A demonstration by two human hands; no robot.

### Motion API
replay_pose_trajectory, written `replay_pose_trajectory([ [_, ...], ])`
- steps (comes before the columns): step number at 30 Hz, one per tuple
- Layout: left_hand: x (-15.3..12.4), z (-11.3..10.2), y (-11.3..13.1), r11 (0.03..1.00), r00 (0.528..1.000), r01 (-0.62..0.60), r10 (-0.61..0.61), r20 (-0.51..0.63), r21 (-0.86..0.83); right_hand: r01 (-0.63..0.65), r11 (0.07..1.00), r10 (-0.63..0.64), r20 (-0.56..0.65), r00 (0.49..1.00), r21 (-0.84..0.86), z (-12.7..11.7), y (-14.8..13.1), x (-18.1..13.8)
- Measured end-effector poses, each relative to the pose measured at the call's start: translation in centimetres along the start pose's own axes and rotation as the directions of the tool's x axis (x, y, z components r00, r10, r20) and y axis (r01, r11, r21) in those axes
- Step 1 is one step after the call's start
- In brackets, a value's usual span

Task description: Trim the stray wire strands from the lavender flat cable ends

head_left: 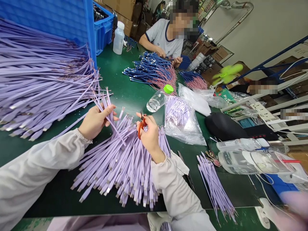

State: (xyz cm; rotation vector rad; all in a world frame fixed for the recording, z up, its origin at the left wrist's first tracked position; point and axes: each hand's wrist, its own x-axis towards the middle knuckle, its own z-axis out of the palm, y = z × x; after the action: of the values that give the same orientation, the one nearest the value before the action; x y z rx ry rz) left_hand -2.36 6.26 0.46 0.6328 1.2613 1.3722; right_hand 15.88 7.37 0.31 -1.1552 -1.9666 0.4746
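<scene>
My left hand (96,120) is closed on a small bunch of flat lilac cables (106,104), their ends fanning upward past my thumb. My right hand (149,133) grips small orange-handled scissors (141,125), blades pointing up. Both hands hover over a fanned pile of lilac cables (122,163) on the green table (120,83). A much larger heap of the same cables (43,83) lies at the left.
A blue crate (60,19) stands behind the big heap. A lying bottle with a green cap (158,98), a bag of lilac cables (180,120), a black pouch (223,126) and clear bottles (250,157) sit to the right. A co-worker (166,35) handles blue cables (151,69) at the far end.
</scene>
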Motion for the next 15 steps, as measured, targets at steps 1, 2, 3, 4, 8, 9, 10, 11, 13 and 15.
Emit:
replay_pose_trajectory([
  [1,0.1,0.0,0.1,1.000,1.000,0.014,-0.014,0.002,0.002,0.053,0.999,-0.053,-0.002,0.999,-0.009,0.0,-0.2,-0.1],
  [2,0.1,0.0,0.1,0.999,0.999,0.026,-0.026,0.026,0.020,0.120,0.993,-0.120,0.015,0.993,-0.014,-0.1,-0.5,-0.2],
  [3,0.1,0.0,0.2,0.998,0.997,0.025,-0.030,0.070,0.064,0.191,0.982,-0.190,0.054,0.980,-0.012,-0.1,-0.7,-0.3],
  [4,0.0,0.0,0.2,0.990,0.993,-0.001,-0.016,0.121,0.141,0.255,0.967,-0.254,0.108,0.961,-0.003,-0.1,-0.9,-0.5],
  [8,-0.6,-0.1,0.6,0.734,0.954,-0.299,0.208,0.218,0.610,0.352,0.935,-0.349,0.309,0.885,0.048,0.6,-1.1,-1.1],
  [9,-0.7,-0.1,0.8,0.663,0.941,-0.338,0.259,0.219,0.668,0.342,0.938,-0.341,0.327,0.882,0.057,0.8,-1.0,-1.2],
  [10,-0.9,-0.1,0.9,0.642,0.934,-0.353,0.284,0.216,0.681,0.320,0.945,-0.325,0.325,0.888,0.069,1.0,-0.9,-1.3],
  [11,-1.0,0.0,1.2,0.667,0.935,-0.351,0.284,0.212,0.657,0.289,0.954,-0.301,0.304,0.904,0.086,1.1,-0.8,-1.4],
  [13,-1.3,0.0,1.6,0.744,0.942,-0.336,0.273,0.196,0.577,0.215,0.969,-0.239,0.230,0.943,0.124,1.2,-0.7,-1.5],
  [15,-1.7,0.0,2.0,0.720,0.919,-0.393,0.334,0.210,0.572,0.168,0.976,-0.191,0.164,0.968,0.142,1.1,-0.7,-1.4],
])
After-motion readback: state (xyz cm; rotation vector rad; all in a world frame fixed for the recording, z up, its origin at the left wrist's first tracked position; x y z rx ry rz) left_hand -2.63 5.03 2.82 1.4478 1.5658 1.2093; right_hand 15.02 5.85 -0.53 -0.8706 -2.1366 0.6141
